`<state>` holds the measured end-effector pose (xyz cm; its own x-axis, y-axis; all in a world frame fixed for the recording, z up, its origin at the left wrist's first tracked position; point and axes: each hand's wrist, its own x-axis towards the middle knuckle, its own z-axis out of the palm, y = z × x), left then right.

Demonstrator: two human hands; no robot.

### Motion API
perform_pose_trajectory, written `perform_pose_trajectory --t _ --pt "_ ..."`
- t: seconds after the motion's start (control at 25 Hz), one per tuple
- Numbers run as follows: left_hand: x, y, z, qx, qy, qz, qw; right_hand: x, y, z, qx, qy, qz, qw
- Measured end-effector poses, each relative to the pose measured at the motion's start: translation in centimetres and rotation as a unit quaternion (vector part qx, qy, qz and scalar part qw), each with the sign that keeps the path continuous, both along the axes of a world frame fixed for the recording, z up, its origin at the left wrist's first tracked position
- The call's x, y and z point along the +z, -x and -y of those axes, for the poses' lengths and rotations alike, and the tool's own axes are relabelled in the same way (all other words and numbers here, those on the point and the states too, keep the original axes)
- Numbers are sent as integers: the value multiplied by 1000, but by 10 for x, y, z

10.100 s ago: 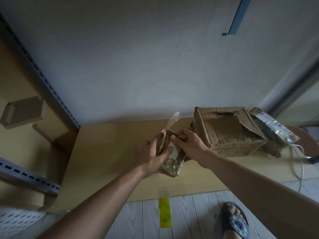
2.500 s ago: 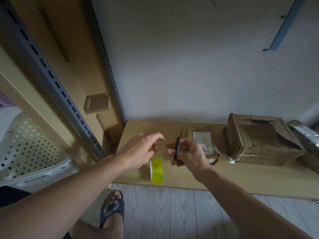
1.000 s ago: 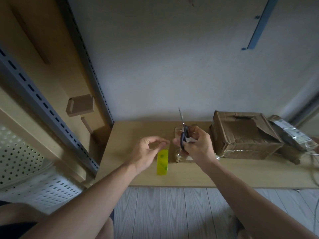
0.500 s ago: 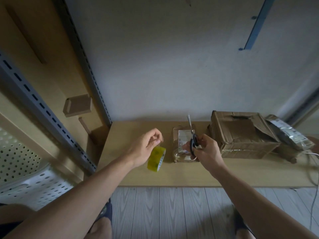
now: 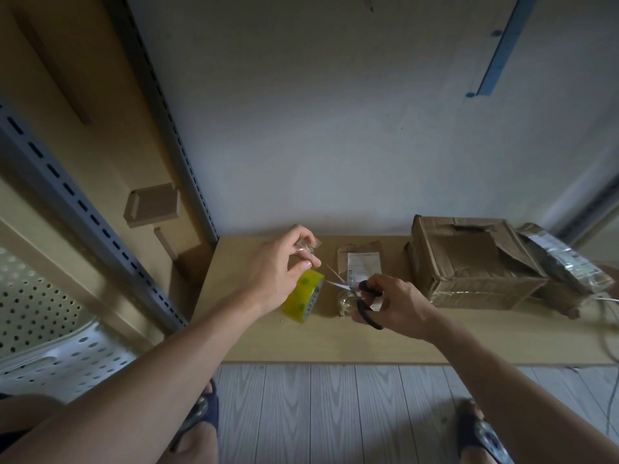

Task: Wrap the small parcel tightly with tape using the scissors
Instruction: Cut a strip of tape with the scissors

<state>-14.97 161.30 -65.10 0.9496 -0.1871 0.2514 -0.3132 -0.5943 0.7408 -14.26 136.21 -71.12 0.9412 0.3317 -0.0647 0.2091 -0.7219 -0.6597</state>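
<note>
Pinching clear tape, left hand point(image 5: 279, 267) dangles the yellow roll point(image 5: 302, 295).
Right hand point(image 5: 395, 304) grips scissors point(image 5: 361, 298), blades parted at the strip.

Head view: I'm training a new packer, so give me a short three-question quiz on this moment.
1. True or false: the right hand holds the scissors.
2. What hangs below the left hand? A) tape roll B) parcel C) big box
3. Fill in: the parcel lies on the ____, between the tape roll and the big box.

Key: 1 true; 2 A; 3 shelf.
</note>
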Motion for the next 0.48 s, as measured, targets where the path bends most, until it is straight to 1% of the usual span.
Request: perform_pose_trajectory --t 0.12,0.32,0.48 --pt "6 -1 0 4 8 -12 1000 22 -6 -5 39 55 -6 998" --pt "13 0 1 -13 17 -38 999 57 -8 -18 58 165 2 985" --pt "12 1 2 -40 -4 -59 997 64 -11 -22 60 181 31 981"
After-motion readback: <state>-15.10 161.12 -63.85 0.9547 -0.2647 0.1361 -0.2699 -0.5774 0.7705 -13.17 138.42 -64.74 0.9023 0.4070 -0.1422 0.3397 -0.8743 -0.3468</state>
